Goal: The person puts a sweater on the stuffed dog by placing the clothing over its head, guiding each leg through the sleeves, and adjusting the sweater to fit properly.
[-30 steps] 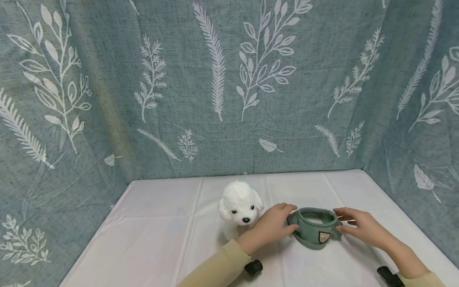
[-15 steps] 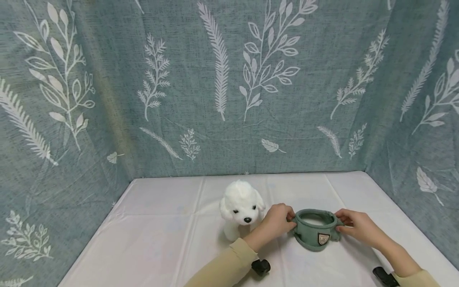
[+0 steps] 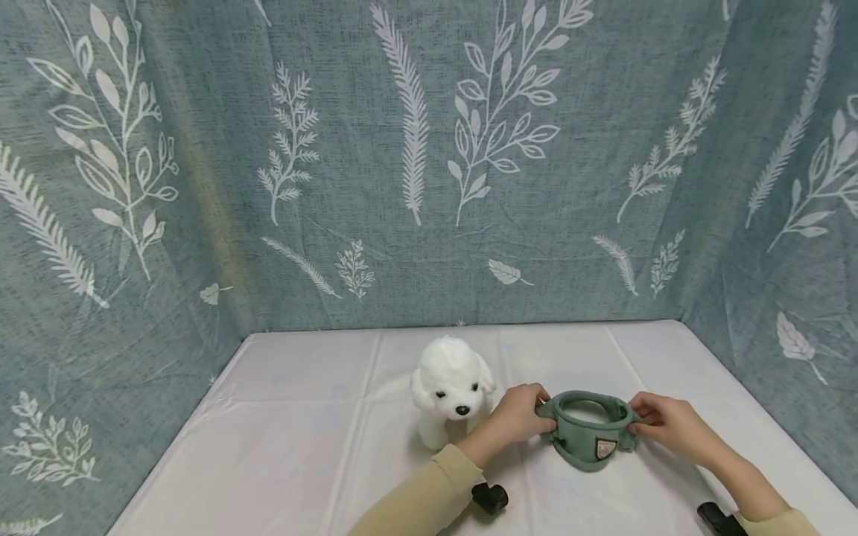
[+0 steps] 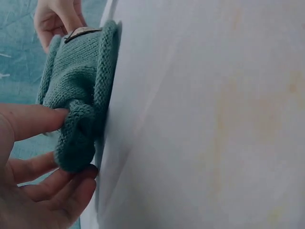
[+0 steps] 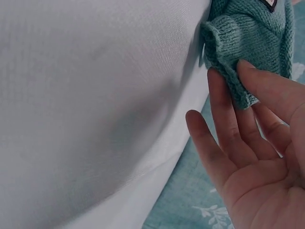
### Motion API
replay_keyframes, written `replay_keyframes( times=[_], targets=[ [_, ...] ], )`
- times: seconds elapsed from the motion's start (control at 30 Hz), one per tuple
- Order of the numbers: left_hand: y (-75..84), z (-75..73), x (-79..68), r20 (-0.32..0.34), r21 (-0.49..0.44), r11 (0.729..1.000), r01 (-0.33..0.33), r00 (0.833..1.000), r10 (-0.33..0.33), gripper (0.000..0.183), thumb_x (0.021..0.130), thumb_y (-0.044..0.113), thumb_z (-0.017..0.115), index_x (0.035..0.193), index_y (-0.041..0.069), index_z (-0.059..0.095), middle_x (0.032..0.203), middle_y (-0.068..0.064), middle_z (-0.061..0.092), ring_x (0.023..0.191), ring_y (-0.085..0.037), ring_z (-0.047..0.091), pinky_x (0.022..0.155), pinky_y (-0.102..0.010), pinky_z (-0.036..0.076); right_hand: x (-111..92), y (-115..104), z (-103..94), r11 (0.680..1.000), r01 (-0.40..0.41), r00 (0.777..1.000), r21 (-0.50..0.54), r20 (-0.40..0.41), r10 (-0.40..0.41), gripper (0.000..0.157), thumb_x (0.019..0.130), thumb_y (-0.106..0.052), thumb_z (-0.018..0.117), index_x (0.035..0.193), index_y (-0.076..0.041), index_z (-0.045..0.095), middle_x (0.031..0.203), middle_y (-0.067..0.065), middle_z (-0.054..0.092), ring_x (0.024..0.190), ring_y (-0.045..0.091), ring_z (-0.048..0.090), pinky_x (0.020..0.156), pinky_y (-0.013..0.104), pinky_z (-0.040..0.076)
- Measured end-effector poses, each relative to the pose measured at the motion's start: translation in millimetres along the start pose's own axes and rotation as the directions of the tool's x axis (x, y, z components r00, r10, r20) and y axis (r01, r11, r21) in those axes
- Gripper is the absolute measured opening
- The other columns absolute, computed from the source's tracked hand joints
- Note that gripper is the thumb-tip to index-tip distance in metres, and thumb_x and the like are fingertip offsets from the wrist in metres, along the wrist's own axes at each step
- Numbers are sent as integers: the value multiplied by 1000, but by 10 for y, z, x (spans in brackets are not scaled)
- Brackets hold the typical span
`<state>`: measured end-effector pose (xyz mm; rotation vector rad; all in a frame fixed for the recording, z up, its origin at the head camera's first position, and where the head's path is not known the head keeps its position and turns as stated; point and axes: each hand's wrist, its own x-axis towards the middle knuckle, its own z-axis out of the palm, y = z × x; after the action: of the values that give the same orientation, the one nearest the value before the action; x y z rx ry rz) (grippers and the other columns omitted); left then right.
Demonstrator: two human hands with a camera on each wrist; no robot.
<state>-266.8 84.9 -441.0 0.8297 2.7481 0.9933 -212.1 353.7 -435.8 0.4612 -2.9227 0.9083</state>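
A small green knitted sweater [image 3: 582, 439] stands on the white table, its round opening upward and a shield-shaped patch [image 3: 605, 448] on the side toward me. My left hand [image 3: 516, 413] pinches the short sleeve at its left; the left wrist view shows the thumb on one face of that sleeve [image 4: 76, 138] and fingers behind. At the other side my right hand [image 3: 673, 424] holds the opposite sleeve [image 5: 228, 52] between thumb and fingers, the little finger held off. Just left of my left hand sits a white plush dog [image 3: 450, 380], its lower body partly hidden by my forearm.
White cloth covers the table [image 3: 288, 424]. A blue-green curtain [image 3: 429, 171] with white leaf prints closes off the back and both sides. Black wrist-worn devices, such as the left one [image 3: 490, 499], hang near both sleeves.
Both hands have closed in from beside the sweater and now pinch its sleeves. The left sleeve is drawn slightly outward. The plush dog stays in place; the head view shifted slightly.
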Motion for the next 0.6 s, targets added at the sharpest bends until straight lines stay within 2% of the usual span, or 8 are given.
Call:
replay_keyframes(
  times=[0.17,0.4,0.5,0.6],
  targets=[
    [-10,1,-34,-45,-31,999,-21,999,19,23,79,18,76,98,10,67,84,2,64,72,-5,54,63,-17,44,0,-32,4,1000,5,1000,27,-7,-5,17,82,-15,72,96,-11,65,87,-2,67,76,-2,61,66,20,53],
    [60,-74,-133,-134,-64,994,-93,987,83,10,80,10,72,88,13,67,77,7,64,66,1,51,59,-13,42,-45,-135,-67,997,-32,999,68,-6,32,18,84,-22,71,99,-13,65,90,-3,66,79,-2,60,68,21,53],
    [147,-124,-208,-179,-39,987,-159,972,150,10,81,9,72,89,12,66,76,7,63,64,2,49,58,-10,41,-83,-190,-142,998,-21,999,59,-24,22,17,86,-21,69,100,-14,64,92,-4,66,80,-3,61,68,21,53],
    [259,-191,-297,-234,10,974,-227,946,223,12,81,10,72,92,11,65,78,5,62,65,3,49,58,-7,39,-121,-255,-220,999,11,998,46,-65,-8,15,87,-19,68,100,-15,64,93,-5,65,80,-4,61,67,21,53]
  ],
)
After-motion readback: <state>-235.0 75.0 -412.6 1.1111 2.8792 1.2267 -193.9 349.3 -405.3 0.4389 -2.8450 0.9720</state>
